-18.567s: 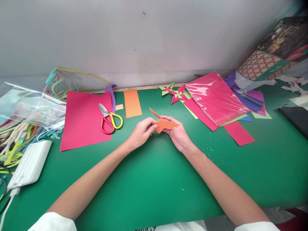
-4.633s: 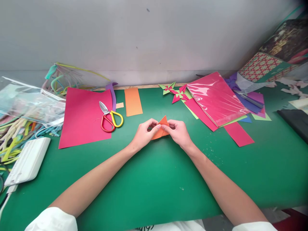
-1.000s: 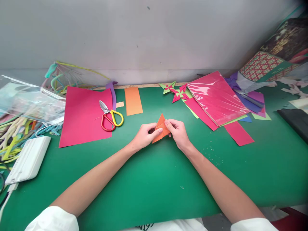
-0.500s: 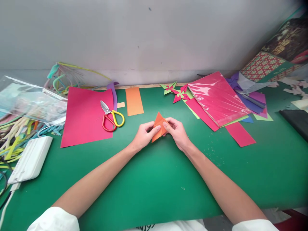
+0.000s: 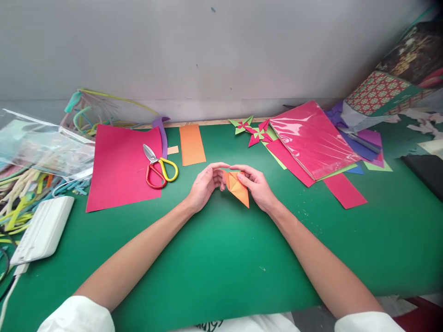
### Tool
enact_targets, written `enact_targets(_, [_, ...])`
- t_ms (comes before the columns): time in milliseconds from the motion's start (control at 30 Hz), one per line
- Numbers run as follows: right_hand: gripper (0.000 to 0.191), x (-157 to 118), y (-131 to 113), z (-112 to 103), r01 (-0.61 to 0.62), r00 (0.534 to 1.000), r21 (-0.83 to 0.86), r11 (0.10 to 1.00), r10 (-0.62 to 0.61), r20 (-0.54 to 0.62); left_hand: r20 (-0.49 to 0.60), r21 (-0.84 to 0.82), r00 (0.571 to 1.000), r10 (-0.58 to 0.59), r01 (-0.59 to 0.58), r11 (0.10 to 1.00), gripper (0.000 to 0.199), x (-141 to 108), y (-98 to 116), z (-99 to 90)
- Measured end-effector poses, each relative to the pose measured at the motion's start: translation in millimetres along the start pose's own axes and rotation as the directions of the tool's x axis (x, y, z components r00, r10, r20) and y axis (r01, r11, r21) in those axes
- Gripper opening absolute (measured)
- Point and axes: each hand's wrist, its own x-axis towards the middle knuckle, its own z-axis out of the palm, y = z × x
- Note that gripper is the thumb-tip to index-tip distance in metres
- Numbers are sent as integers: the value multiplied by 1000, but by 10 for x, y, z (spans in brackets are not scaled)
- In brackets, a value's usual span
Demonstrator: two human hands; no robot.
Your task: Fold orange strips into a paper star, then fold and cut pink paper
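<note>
A small folded orange paper (image 5: 237, 186) hangs between my hands over the green table, one point facing down and to the right. My right hand (image 5: 258, 184) pinches its upper right side, thumb in front and fingers behind. On the paper's left is my left hand (image 5: 207, 184), its fingers curved and spread apart from the thumb, the fingertips close to the paper's left edge. The index fingertips of both hands nearly meet above the paper.
Red-and-yellow scissors (image 5: 159, 170) lie on a large red sheet (image 5: 121, 166) at left. Behind is an orange sheet (image 5: 192, 145). Folded paper stars (image 5: 258, 133) and a wrapped red pack (image 5: 313, 140) lie right. A white power bank (image 5: 43, 228) sits far left.
The orange paper has been turned, its point now down and right instead of up. My left hand has let go of the paper and its fingers have opened.
</note>
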Motion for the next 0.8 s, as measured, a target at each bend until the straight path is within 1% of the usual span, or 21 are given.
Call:
enact_targets(33, [31,1,-3,-8,-6,1000,14,1000,6,9,19,8,1000,-7,7,1000,43,-3,3,-4])
enact_targets(100, [30,2,-12,-22,-14,1000,14,1000,14,20,35,103,999,-11,7,995,38,-9,-2,-13])
enact_targets(167, [30,1,-24,-33,-5,1000,-29,1000,5,16,41,234,999,3,-13,972,32,-12,-12,-21])
enact_targets(233, [29,-2,-37,-42,19,1000,-95,995,-17,15,42,317,999,17,-30,948,27,-11,-18,-23])
enact_targets(333, [27,-7,-58,-53,56,998,-164,985,-53,21,30,368,999,22,-31,929,27,-6,-10,-11])
enact_targets(467, [27,-10,-79,-62,73,997,-180,981,-72,14,10,464,999,45,-45,885,27,-7,-5,14])
enact_targets(567, [26,-11,-82,-59,89,996,-182,979,-88,13,-7,473,998,68,-56,879,26,-14,-24,24])
enact_targets(667, [24,-19,-80,-46,130,991,-191,973,-126,32,5,462,996,92,-84,883,24,-15,-41,31])
enact_targets(733, [22,-27,-82,-33,170,986,-221,960,-166,33,20,455,995,99,-97,885,22,-14,-46,35])
enact_targets(800, [21,-36,-85,-17,205,978,-269,941,-207,20,20,449,996,82,-83,890,21,-14,-51,35])
